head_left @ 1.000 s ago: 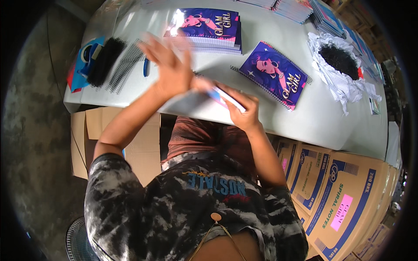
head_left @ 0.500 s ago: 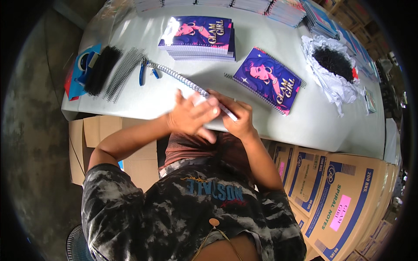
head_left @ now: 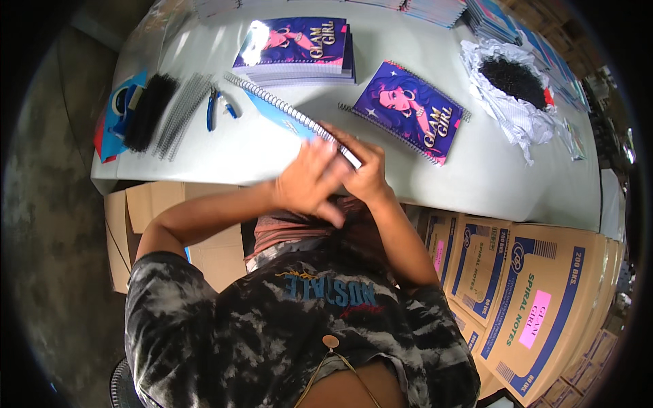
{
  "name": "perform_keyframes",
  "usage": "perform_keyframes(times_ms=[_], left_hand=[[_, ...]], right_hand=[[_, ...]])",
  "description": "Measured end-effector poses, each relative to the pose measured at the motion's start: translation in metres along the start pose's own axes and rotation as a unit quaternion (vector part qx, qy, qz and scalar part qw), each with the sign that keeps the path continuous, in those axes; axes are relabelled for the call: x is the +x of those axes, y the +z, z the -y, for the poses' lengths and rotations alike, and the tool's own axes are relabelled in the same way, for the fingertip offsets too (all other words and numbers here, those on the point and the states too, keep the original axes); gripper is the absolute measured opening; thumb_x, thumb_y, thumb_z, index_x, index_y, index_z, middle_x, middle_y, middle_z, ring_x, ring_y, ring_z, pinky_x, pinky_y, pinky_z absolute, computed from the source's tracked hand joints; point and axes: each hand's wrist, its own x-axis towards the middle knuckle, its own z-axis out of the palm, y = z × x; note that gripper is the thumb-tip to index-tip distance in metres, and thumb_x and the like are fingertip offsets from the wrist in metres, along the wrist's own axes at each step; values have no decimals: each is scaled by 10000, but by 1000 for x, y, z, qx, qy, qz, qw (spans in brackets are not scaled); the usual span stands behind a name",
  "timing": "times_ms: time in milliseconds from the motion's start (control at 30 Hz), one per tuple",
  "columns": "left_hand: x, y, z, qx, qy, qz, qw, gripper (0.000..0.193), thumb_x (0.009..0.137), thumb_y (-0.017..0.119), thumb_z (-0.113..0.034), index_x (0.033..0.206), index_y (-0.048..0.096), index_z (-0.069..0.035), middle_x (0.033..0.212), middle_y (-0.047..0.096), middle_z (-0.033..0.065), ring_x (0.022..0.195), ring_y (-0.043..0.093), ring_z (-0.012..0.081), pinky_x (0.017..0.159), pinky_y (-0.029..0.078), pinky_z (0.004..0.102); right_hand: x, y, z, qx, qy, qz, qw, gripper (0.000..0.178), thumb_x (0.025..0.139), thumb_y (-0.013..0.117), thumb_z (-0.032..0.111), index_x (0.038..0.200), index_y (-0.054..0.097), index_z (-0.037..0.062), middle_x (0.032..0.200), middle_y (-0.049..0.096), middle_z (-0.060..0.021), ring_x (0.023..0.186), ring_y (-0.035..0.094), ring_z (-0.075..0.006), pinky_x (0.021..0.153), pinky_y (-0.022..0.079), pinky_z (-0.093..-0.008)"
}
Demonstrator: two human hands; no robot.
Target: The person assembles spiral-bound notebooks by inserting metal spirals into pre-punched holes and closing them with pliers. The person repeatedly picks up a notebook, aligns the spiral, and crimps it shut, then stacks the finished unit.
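A spiral notebook [head_left: 280, 117] with a blue cover stands tilted over the table, its wire coil running along the upper edge. My right hand [head_left: 367, 166] grips its near end. Beside that end, my left hand [head_left: 314, 178] is spread and slightly blurred, its fingers apart with nothing seen in them; whether it touches the notebook I cannot tell. To the right lies a purple-covered notebook [head_left: 408, 112] with coil ends sticking out past its edge. Behind, a stack of similar notebooks [head_left: 294, 47] rests on the table. Blue-handled pliers [head_left: 211, 112] lie to the left.
Loose wire coils [head_left: 182, 117] and a dense black bundle [head_left: 153, 112] lie at the left. Crumpled paper [head_left: 520, 132] holds a black tangle [head_left: 513, 81] at the right. More notebooks [head_left: 491, 22] line the far edge. Cardboard boxes [head_left: 544, 272] stand below the table [head_left: 272, 160].
The notebook in my right hand has tipped so more of its blue cover shows. My left hand has shifted slightly down along its near end. The whole view has moved a little.
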Motion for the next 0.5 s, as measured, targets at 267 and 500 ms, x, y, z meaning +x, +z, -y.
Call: perform_keyframes(times_ms=[267,500], left_hand=[[15,-1,-9,-27,-5,40,999,1115,685,426,-759,1375,136,69,1385,146,345,1277,160,525,981,103,649],[113,-87,-38,-266,-265,8,927,514,891,472,-129,1332,301,73,1342,350,280,1257,374,339,1017,309,345]], right_hand=[[-4,0,-6,4,19,-34,999,481,713,652,78,1182,546,48,963,646,-156,788,650,-293,674,520,-352],[30,-24,53,-81,-98,33,991,715,818,486,358,1375,242,-18,1444,164,-214,1359,49,-385,1043,7,-575]])
